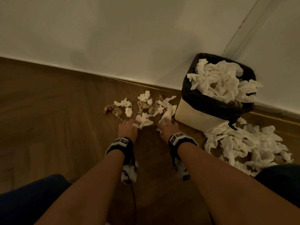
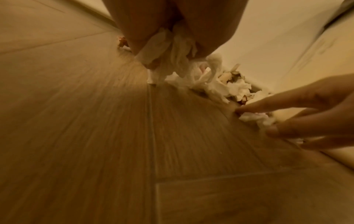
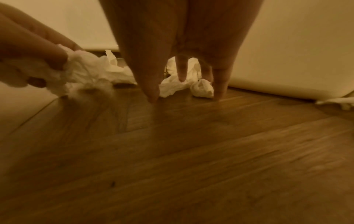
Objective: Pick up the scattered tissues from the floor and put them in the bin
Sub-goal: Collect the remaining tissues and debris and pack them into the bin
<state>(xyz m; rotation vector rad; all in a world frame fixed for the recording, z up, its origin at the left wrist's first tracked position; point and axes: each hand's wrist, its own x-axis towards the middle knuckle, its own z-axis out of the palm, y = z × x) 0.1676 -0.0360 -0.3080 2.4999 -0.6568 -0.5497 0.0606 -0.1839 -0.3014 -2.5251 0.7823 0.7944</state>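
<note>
A crumpled white tissue point(image 1: 142, 121) is pinched in the curled left hand point(image 1: 128, 129) on the wood floor point(image 1: 56, 111). The right hand point(image 1: 168, 127) is spread, fingertips point(image 3: 153, 97) down over another tissue point(image 3: 203, 89), beside the overflowing bin point(image 1: 196, 114). No writing can be read.

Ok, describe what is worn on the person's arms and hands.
Both forearms are bare, with no sleeves and no gloves. The left hand and right hand each have a black wrist strap carrying white blocks printed with black square markings. A white camera unit with the same markings hangs under each wrist, and a dark cable trails from the left one.
</note>
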